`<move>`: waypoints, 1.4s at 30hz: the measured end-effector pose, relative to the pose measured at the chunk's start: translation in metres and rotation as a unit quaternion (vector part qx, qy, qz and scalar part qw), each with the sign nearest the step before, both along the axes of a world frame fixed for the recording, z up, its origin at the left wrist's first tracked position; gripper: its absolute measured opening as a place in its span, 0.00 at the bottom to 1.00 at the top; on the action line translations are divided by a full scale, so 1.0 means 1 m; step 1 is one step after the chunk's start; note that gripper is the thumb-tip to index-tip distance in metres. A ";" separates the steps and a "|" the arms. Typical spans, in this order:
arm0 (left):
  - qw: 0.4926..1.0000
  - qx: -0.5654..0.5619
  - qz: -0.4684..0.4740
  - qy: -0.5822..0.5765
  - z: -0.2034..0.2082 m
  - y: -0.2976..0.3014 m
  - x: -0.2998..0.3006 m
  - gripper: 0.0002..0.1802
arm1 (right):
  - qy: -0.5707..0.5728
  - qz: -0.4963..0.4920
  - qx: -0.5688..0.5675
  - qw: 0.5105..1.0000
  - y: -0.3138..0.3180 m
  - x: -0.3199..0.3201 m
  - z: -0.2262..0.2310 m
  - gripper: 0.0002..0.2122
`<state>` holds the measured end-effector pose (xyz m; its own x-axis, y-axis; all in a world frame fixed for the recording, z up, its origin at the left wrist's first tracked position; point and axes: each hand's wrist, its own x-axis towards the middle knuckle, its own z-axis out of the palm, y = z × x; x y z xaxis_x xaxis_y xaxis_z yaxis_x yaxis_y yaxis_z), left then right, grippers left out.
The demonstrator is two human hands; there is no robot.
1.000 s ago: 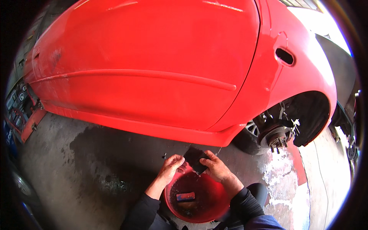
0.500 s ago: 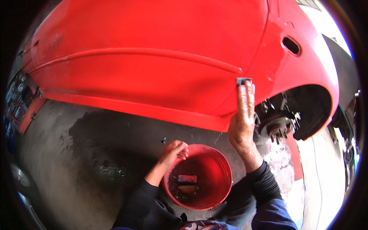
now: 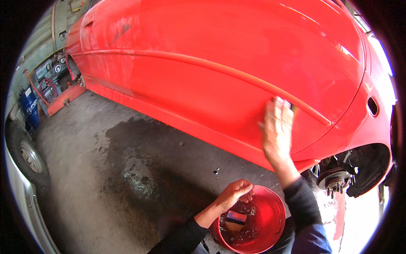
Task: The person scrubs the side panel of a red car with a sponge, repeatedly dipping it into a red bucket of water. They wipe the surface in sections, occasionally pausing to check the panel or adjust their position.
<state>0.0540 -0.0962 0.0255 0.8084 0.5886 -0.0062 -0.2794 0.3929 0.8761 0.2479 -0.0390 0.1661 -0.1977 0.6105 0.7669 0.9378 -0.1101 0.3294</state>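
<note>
Right hand: the right hand (image 3: 278, 129) lies over the lower door, fingers together and pointing up the panel, thumb out to the left; it holds a dark pad (image 3: 292, 107) against the paint.
Pad: sits under the fingertips, just below the raised moulding (image 3: 203, 63); a narrow dark edge shows, the rest is covered by the fingers.
Left hand: the left hand (image 3: 233, 195) is over the upper left rim of the bucket, fingers loosely curled, nothing seen in its grasp; contact with the rim cannot be told.
Bucket: red bucket (image 3: 272, 207), on the floor (image 3: 80, 156) in front of the person; wet-looking inside.
Bucket contents: a red and dark-blue block (image 3: 236, 217), with a tan piece (image 3: 234, 227) just beside it, nearer the person.
Panel: red car door (image 3: 182, 84), whitish, dull smears toward its far left end; moulding runs along it, ending right of the right hand.
Wheel arch: at right, exposed brake hub (image 3: 333, 180), studs showing.
Floor condition: broad dark wet patch (image 3: 127, 137) left of the bucket.
Left margin: blue drum (image 3: 29, 108); a tyre (image 3: 31, 158) with a silvery wheel, near a red metal beam (image 3: 65, 101).
</note>
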 end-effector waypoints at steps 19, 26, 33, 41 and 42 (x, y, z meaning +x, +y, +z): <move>0.997 -0.012 -0.019 -0.076 0.026 0.002 -0.025 0.19 | -0.037 0.053 0.005 0.998 0.006 -0.014 0.018 0.28; 0.992 -0.018 0.126 0.001 0.013 0.027 -0.018 0.22 | -0.252 0.125 -0.060 0.958 0.087 -0.129 0.091 0.29; 0.990 -0.062 0.050 -0.119 0.015 0.014 -0.023 0.15 | -0.143 0.032 0.030 0.989 -0.036 0.008 0.088 0.29; 0.994 -0.035 0.102 -0.030 0.003 0.038 -0.020 0.23 | -0.176 0.213 0.109 0.955 0.143 -0.164 0.097 0.27; 0.990 -0.067 0.121 -0.041 0.001 0.043 -0.018 0.20 | -0.192 0.213 0.100 0.953 0.151 -0.184 0.106 0.27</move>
<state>0.0360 -0.0533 0.0263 0.6446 0.7636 -0.0381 -0.4474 0.4172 0.7911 0.0635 0.1122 0.2725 -0.6842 0.2620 0.6806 0.7260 0.1563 0.6697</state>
